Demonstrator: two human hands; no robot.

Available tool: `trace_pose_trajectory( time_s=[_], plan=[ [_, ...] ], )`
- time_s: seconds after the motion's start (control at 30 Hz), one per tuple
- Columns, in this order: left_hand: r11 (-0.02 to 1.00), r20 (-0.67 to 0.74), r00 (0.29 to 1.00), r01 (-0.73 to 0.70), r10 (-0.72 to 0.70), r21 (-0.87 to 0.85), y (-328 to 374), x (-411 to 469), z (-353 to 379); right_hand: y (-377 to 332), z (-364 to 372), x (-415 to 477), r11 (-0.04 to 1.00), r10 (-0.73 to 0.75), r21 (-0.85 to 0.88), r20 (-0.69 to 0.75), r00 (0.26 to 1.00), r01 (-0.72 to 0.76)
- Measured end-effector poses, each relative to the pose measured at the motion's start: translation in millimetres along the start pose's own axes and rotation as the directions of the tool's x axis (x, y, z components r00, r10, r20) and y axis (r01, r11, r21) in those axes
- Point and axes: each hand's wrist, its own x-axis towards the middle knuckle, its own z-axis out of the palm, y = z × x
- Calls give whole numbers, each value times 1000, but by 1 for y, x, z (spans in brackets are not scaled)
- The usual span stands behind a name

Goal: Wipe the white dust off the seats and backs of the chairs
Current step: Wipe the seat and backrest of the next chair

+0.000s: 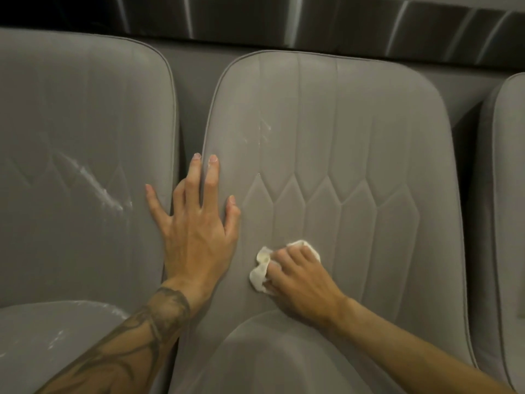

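Fingers (292, 255) of the right hand (301, 280) curl over a crumpled white cloth (260, 273) and press it against the lower part of the middle chair back (369, 143), just below the diamond-shaped stitching and just above the middle seat (270, 354). Part of the cloth sticks out to the left of the knuckles, and a little shows beyond the fingertips. Spread and straight, the fingers of the left hand (199, 231) lie flat across the gap between two chairs. The thumb and forefinger rest on the left edge of the middle chair back, the little finger on the right edge of the left chair back (71, 123). This hand holds nothing. Its forearm (125, 345) carries dark tattoos. White dust shows as a slanting streak (96, 183) on the left chair back, as faint scratchy marks (264, 129) high on the middle chair back above the left hand, and as smears (56, 339) on the left seat (28, 354) at the lower left. A third chair (508, 194) with the same grey padding stands at the right edge, beside the middle one. Behind the chairs runs a dark, shiny panel (284, 15) with pale reflections.
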Motion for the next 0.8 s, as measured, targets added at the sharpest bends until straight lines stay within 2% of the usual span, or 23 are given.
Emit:
trace_pose_trajectory(
  time_s=[0.03,0.1,0.2,0.27,0.3,0.33,0.43,0.5,0.57,0.7,0.73,0.8],
  plan=[
    [1000,0,1000,1,-1,-1,0,0,0,12,-7,13,999,37,-3,-21,999,-37],
    [1000,-3,1000,5,-5,-6,1,-1,-1,41,-23,61,978,185,-67,-184,965,-200],
    [1000,1,1000,5,-5,-2,1,0,-1,96,-52,156,857,423,-114,-400,813,-502],
    [1000,9,1000,15,-15,-4,1,0,-1,112,-63,195,756,574,-47,-432,696,-652],
    [1000,10,1000,15,-15,-6,1,0,-2,109,-62,199,734,609,-21,-423,671,-679],
    [1000,10,1000,12,-12,-6,1,0,-2,99,-58,194,748,601,-15,-409,687,-664],
    [1000,6,1000,1,-1,1,0,0,-1,57,-47,149,893,422,-33,-280,862,-448],
    [1000,5,1000,1,-1,2,-1,0,0,63,-51,144,927,340,-84,-225,913,-366],
    [1000,-7,1000,6,-6,1,0,0,0,90,-62,178,893,376,-138,-295,878,-429],
    [1000,-23,1000,-4,4,4,-1,-1,1,132,-80,248,748,595,-105,-332,732,-656],
    [1000,-26,1000,-5,5,4,-1,-1,1,124,-76,248,736,616,-84,-327,717,-672],
    [1000,-21,1000,-5,5,4,-1,-1,1,91,-66,222,801,561,-30,-311,767,-598]
  ],
)
